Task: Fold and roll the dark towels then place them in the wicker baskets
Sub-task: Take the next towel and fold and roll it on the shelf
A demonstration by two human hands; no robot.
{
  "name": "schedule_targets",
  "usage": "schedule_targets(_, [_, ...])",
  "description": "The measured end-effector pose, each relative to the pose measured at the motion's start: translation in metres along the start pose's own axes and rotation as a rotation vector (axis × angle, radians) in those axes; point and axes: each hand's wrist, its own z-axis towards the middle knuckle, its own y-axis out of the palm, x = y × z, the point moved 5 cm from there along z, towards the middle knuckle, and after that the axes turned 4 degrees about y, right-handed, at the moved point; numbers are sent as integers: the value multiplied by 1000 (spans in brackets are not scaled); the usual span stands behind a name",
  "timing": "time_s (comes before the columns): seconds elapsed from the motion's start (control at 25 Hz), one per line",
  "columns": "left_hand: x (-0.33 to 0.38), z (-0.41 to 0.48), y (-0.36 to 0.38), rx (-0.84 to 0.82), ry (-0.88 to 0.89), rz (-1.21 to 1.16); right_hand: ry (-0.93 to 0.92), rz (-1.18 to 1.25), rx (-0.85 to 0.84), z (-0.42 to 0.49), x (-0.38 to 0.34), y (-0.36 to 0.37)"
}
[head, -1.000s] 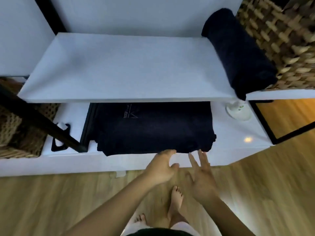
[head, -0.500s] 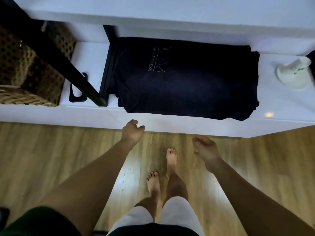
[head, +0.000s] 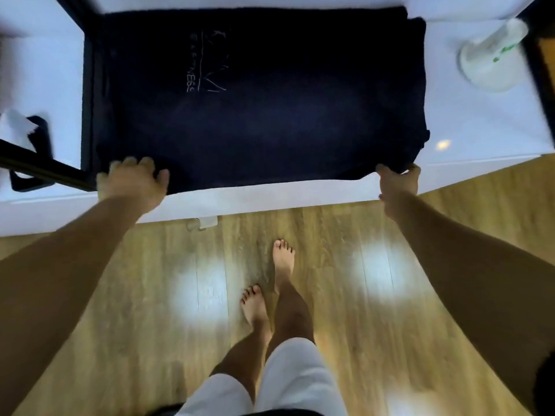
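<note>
**Hands at the towel's near corners**

Arms reach forward and down, spread wide. The left hand (head: 132, 184) lies palm down on the near left corner of the folded dark towel (head: 255, 109). Its fingers (head: 132, 163) are slightly apart and bent onto the cloth, but blur hides whether they clamp it. The right hand (head: 396, 187) pinches the near right corner between thumb and fingers (head: 383, 171).

The towel spreads away from both sets of fingers, flat on a low white shelf (head: 468, 124), with pale lettering on its far left part. A black frame bar (head: 45, 172) slants in just left of the left fingers. Far beyond the right fingers, a white bottle (head: 492, 55) with green marks lies tilted on the shelf. Below the hands are the wooden floor (head: 150, 295) with glare patches, bare feet (head: 282, 259) and white shorts (head: 297, 382).
</note>
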Motion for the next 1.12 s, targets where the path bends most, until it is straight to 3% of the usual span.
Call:
schedule_targets(0.08, [-38, -15, 15, -165, -219, -54, 39, 33, -34, 19, -10, -13])
schedule_targets(0.16, [-32, -33, 20, -216, -251, -99, 110, 87, -94, 32, -12, -19])
schedule_targets(0.32, [62, -45, -4, 58, 112, -149, 127, 134, -112, 48, -12, -25])
schedule_targets(0.4, [114, -47, -14, 89, 263, -263, 114, 158, -95, 47, -15, -28])
schedule_targets(0.44, [133, -46, -13, 51, 236, -413, 97, 208, -76, 43, -19, -31])
schedule_targets(0.52, [156, -46, -5, -166, -72, -862, 68, 412, -92, 27, -35, -34])
schedule_targets(0.6, [176, -53, 8, -448, -487, -1548, -5, 609, -231, 3, -68, -35])
schedule_targets(0.68, [182, -51, 11, -535, -737, -2011, -127, 694, -370, -21, -116, -37])
schedule_targets(0.88, [149, -27, 19, -315, -968, -2261, -199, 828, -467, -30, -185, -53])
schedule_targets(1.12, [109, -30, 16, -192, -977, -2232, 117, 686, -323, -6, -65, -58])
